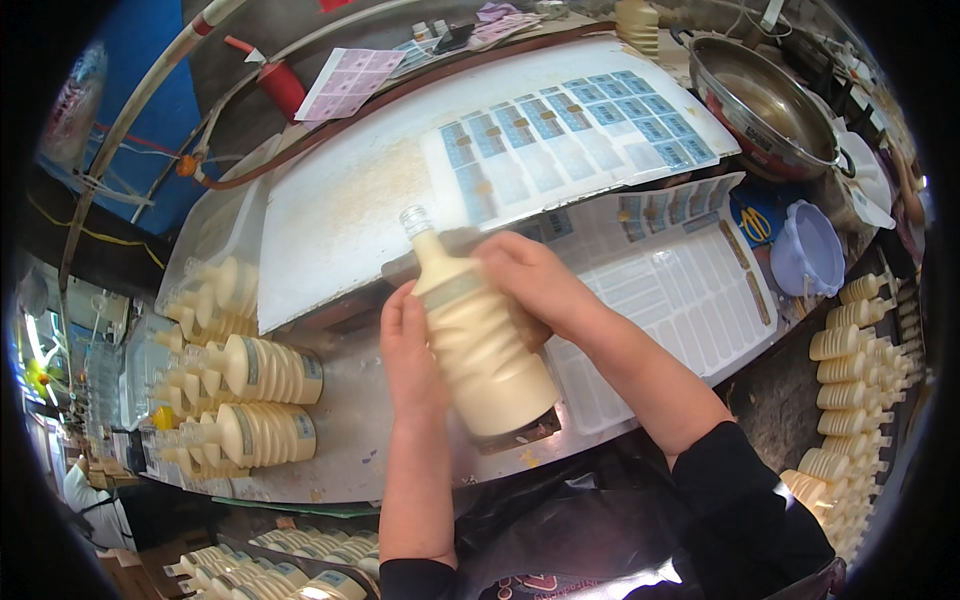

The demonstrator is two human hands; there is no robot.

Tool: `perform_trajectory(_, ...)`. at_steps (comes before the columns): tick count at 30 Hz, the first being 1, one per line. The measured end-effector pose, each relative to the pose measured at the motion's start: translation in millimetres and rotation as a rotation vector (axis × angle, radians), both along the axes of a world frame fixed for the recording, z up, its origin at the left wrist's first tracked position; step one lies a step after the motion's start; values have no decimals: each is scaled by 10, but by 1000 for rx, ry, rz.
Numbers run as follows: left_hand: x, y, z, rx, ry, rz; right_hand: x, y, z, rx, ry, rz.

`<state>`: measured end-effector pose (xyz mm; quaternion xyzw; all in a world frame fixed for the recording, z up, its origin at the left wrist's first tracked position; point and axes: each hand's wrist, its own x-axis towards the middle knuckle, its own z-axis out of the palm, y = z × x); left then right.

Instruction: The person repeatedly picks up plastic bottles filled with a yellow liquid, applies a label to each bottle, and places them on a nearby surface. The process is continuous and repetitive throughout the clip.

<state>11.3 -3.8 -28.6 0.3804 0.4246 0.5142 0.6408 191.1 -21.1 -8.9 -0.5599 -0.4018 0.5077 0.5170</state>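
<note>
A cream-coloured bottle (480,360) with a ridged, wavy body and a clear threaded neck tilts away from me over the table's front part. My left hand (408,335) is closed against its left side, fingers curled near the shoulder. From the right, my right hand (525,275) grips the upper body, its fingers lying by a greyish label band (455,290) below the shoulder. The bottle's base is toward me, above a small brownish piece on the metal tabletop. Beyond it, a sheet of blue-printed labels (545,125) lies on a white board (350,190).
Cream bottles (270,370) lie in rows at the left. More bottles (845,390) are stacked at the lower right. A large metal pan (765,100), a lilac tub (808,248) and yellow-handled scissors (755,225) sit to the right. Backing sheets (660,300) lie beside my right forearm.
</note>
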Motion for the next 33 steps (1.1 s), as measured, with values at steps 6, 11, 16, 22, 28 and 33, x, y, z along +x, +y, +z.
perform_trajectory(6, -50, -114, 57, -46, -23, 3, 95, -188, 51, -76, 130, -62)
perform_trajectory(11, -132, -206, 9, -101, -142, -124, 82, -382, 74, -87, 95, -48)
perform_trajectory(16, -165, -289, 67, 20, -89, -225, -83, -425, 36, 49, 70, -32)
perform_trajectory(22, -99, -362, 156, 50, 122, -77, -124, -404, -70, 8, 160, -42)
perform_trajectory(28, -164, -323, 16, 139, 95, -60, -139, -420, -34, -43, 49, -34)
perform_trajectory(33, -200, -245, 118, 234, 390, 25, -103, -343, 27, -8, 50, -79)
